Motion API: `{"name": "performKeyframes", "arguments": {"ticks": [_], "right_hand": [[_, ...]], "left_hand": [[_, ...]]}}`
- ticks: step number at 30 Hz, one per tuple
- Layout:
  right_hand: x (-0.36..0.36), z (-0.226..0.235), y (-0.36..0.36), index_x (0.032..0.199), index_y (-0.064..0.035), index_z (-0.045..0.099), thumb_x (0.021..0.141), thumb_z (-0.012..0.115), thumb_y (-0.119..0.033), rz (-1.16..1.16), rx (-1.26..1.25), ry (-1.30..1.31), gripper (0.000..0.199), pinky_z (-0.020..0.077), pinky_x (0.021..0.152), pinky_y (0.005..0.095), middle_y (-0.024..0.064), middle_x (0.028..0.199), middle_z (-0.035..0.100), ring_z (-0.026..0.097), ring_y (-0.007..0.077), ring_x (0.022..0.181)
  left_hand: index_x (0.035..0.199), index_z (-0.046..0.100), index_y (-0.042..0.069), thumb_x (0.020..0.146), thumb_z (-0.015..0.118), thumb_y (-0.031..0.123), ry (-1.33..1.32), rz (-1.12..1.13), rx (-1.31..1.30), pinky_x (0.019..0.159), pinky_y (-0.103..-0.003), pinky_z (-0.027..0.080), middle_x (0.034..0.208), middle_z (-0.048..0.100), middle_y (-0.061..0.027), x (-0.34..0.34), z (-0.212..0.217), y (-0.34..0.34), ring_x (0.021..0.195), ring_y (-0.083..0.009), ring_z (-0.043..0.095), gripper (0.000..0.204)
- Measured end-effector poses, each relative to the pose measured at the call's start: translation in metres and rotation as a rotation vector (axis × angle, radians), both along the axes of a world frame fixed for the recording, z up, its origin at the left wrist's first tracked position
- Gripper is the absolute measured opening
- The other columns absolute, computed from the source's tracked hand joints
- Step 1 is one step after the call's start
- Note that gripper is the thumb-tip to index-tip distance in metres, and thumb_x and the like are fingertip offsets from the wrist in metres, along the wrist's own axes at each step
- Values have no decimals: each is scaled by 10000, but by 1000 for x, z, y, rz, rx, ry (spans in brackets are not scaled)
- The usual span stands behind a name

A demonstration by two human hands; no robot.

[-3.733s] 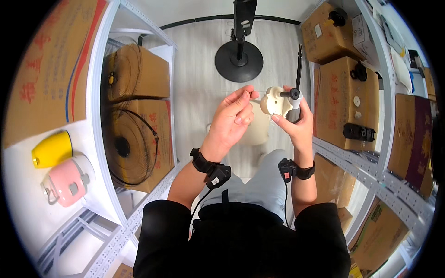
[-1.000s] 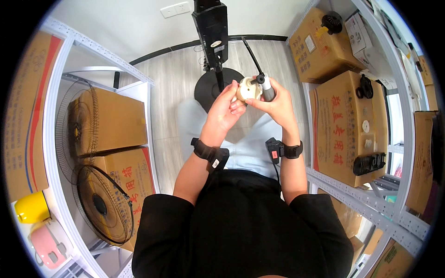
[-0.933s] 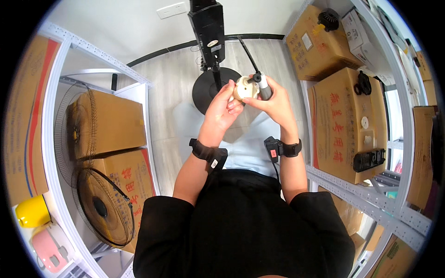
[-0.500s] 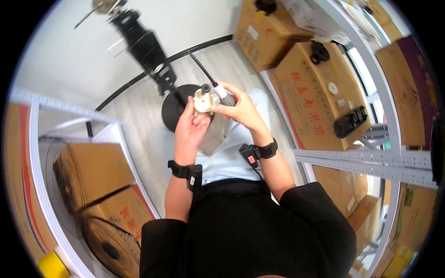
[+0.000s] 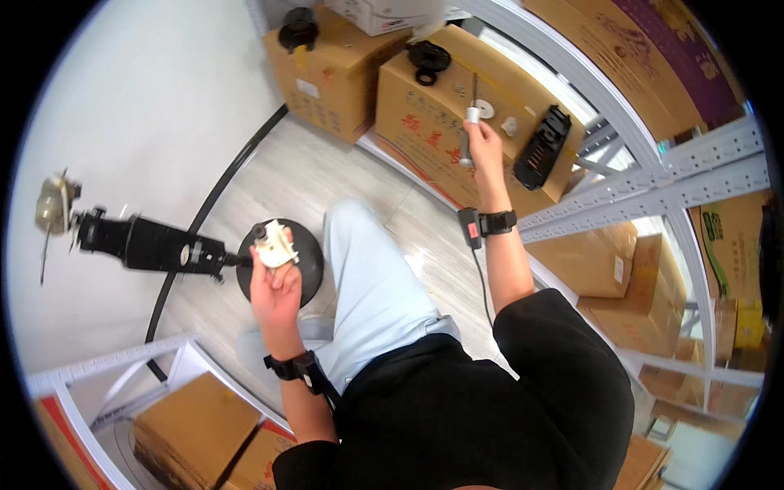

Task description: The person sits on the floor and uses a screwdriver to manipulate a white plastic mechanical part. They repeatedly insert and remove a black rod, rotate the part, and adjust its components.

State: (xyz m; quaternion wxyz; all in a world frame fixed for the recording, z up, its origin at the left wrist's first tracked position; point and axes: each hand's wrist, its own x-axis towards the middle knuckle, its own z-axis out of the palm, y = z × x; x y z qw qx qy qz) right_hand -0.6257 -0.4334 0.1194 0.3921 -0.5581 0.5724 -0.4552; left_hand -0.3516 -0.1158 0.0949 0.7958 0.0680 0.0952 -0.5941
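L hand (image 5: 276, 287) grips cream part (image 5: 274, 245); R hand (image 5: 482, 139) grips screwdriver (image 5: 469, 122) over box (image 5: 457, 106).

Grey metal shelving (image 5: 653, 184) runs along right side w/ cardboard boxes (image 5: 425, 106) on lower shelf. Loose black parts on top of boxes: round ring piece (image 5: 429, 59), dark knob-like piece (image 5: 298, 28), flat ribbed black part (image 5: 545, 147), plus small white disc (image 5: 483, 108). Floor is pale wood-look planks (image 5: 327, 175); black cable (image 5: 216, 192) curves along wall. Black fan stand column (image 5: 143, 243) lies across w/ round black base (image 5: 306, 261). More boxes (image 5: 192, 429) on shelving bottom left.
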Motion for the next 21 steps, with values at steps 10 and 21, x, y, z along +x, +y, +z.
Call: {"name": "performKeyframes", "arguments": {"ticks": [10, 21], "right_hand": [[-170, -17, -88, 992, 51, 645, 775, 617, -418, -368, -16, 1077, 517, 484, 865, 464, 258, 1002, 640, 619, 401, 954], [-185, -44, -119, 1128, -50, 606, 806, 570, -516, -244, 86, 1331, 567, 463, 905, 470, 204, 1082, 642, 588, 377, 1070]], "left_hand": [[1283, 428, -4, 1032, 344, 325, 38, -120, -10, 429, -192, 274, 1274, 528, -216, -9, 3, -43, 471, -49, 286, 422], [1255, 470, 30, 1022, 387, 312, -2, -54, 81, 476, -198, 296, 1238, 550, -166, -11, -2, -38, 504, -46, 320, 375]]}}
